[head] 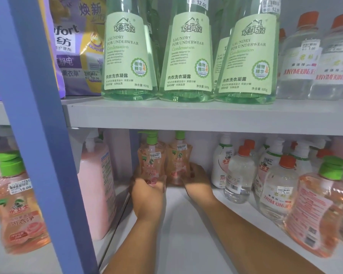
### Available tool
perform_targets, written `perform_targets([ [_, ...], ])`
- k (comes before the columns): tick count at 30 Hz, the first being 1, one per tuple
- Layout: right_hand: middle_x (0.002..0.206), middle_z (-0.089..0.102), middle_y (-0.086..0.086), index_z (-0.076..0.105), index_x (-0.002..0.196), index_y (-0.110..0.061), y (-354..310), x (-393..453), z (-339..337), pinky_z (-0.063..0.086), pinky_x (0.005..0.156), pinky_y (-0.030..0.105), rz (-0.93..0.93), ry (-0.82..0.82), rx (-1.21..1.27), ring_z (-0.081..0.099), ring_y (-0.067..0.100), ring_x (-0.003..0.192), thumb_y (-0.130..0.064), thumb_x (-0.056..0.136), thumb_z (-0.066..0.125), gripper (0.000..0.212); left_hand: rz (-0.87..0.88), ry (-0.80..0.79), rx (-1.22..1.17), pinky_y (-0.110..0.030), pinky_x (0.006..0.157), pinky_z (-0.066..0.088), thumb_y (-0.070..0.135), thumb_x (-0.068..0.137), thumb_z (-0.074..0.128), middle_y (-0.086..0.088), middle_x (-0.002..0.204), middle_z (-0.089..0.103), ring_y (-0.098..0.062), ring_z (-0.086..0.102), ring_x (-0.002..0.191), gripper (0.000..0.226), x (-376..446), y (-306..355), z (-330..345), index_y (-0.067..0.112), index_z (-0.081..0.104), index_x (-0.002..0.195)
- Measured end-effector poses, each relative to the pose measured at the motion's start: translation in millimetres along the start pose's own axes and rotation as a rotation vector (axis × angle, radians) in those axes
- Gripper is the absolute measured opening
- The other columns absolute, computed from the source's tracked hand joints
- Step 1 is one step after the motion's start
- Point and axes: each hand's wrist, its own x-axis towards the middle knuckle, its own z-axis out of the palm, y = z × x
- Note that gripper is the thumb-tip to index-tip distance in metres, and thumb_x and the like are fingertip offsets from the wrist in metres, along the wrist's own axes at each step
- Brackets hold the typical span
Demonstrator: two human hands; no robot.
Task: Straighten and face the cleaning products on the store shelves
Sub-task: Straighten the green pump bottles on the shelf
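Two peach pump bottles stood deep at twelve o'clock on the lower shelf [186, 224]; left hand [147, 191] grasped the left bottle [151, 165], right hand [198, 177] clasped the right bottle [178, 161]; next, draw both forward, labels out

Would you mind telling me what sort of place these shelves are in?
Most likely a shop's laundry and cleaning aisle: grey shelves hold rows of identical green underwear-detergent bottles, many bearing white price stickers, and the left hand and right hand each hold an orange pump bottle.
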Motion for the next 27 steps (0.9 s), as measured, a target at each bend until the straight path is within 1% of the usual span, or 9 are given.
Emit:
perform_targets([
  [3,0.105,0.075,0.005,0.069,0.107,-0.012,-10,-11,-5,0.058,0.085,0.038,0.079,-0.005,0.042,0.072,0.027,0.097,-0.024,0.094,0.067,0.018,0.002,-0.047,0.080,-0.044,0.077,0.059,0.024,0.076,0.082,-0.009,0.088,0.072,-0.034,0.069,0.082,0.025,5,-1,-2,0.017,0.063,0.090],
  [8,0.154,0.045,0.001,0.036,0.156,-0.017,-17,-78,-60,0.038,0.111,0.025,0.273,-0.121,0.018,0.045,0.019,0.142,-0.046,0.092,0.069,0.078,0.106,0.021,0.377,-0.057,0.092,0.048,0.046,0.076,0.085,-0.026,0.114,0.051,-0.049,0.052,0.116,0.065,-16,6,-3,-0.003,0.055,0.107],
  [11,0.139,0.056,-0.015,0.049,0.146,-0.034,-17,-144,-129,0.047,0.092,0.009,0.266,-0.162,0.177,0.057,0.002,0.125,-0.043,0.091,0.069,0.060,0.343,-0.003,0.234,-0.050,0.079,0.048,0.047,0.084,0.075,-0.006,0.097,0.052,-0.041,0.057,0.102,0.041,-64,21,9,0.016,0.048,0.088],
  [15,0.097,0.077,-0.008,0.077,0.100,-0.038,0,-221,-243,0.059,0.078,0.021,0.066,0.195,0.316,0.073,0.006,0.089,-0.016,0.095,0.073,0.023,0.275,-0.530,-0.223,-0.029,0.088,0.054,0.047,0.077,0.086,0.019,0.107,0.071,-0.003,0.068,0.103,0.037,-168,46,69,0.049,0.062,0.105],
  [17,0.092,0.075,-0.011,0.076,0.096,-0.038,19,-237,-295,0.055,0.069,0.012,-0.008,0.502,0.200,0.071,0.006,0.084,-0.013,0.093,0.075,0.025,0.253,-0.680,-0.213,-0.013,0.078,0.053,0.065,0.060,0.084,0.030,0.112,0.067,0.012,0.064,0.101,0.057,-217,53,103,0.061,0.056,0.110],
  [19,0.105,0.068,-0.012,0.069,0.110,-0.031,45,-235,-339,0.054,0.079,0.016,-0.010,0.703,0.030,0.068,0.012,0.094,-0.015,0.091,0.077,0.026,0.247,-0.732,-0.165,-0.011,0.078,0.054,0.070,0.052,0.083,0.030,0.128,0.058,0.015,0.061,0.107,0.081,-252,57,130,0.062,0.047,0.125],
  [21,0.128,0.056,-0.004,0.057,0.135,-0.020,67,-222,-367,0.051,0.099,0.033,0.090,0.654,-0.101,0.060,0.018,0.113,-0.026,0.087,0.082,0.055,0.289,-0.670,-0.062,-0.029,0.097,0.055,0.066,0.056,0.085,0.025,0.145,0.045,0.003,0.055,0.124,0.103,-272,60,147,0.052,0.034,0.145],
  [23,0.137,0.051,-0.003,0.046,0.146,-0.021,81,-207,-378,0.048,0.104,0.039,0.175,0.473,-0.086,0.055,0.016,0.123,-0.035,0.082,0.086,0.077,0.333,-0.584,-0.014,-0.041,0.104,0.052,0.053,0.069,0.087,0.020,0.146,0.045,-0.007,0.053,0.130,0.098,-282,61,156,0.045,0.031,0.149],
  [27,0.119,0.054,-0.007,0.056,0.134,-0.025,98,-193,-368,0.053,0.086,0.032,0.124,0.400,-0.153,0.062,0.013,0.105,-0.038,0.077,0.088,0.066,0.374,-0.487,-0.013,-0.042,0.096,0.057,0.032,0.079,0.082,0.018,0.124,0.064,-0.003,0.064,0.112,0.067,-283,58,150,0.043,0.048,0.136],
])
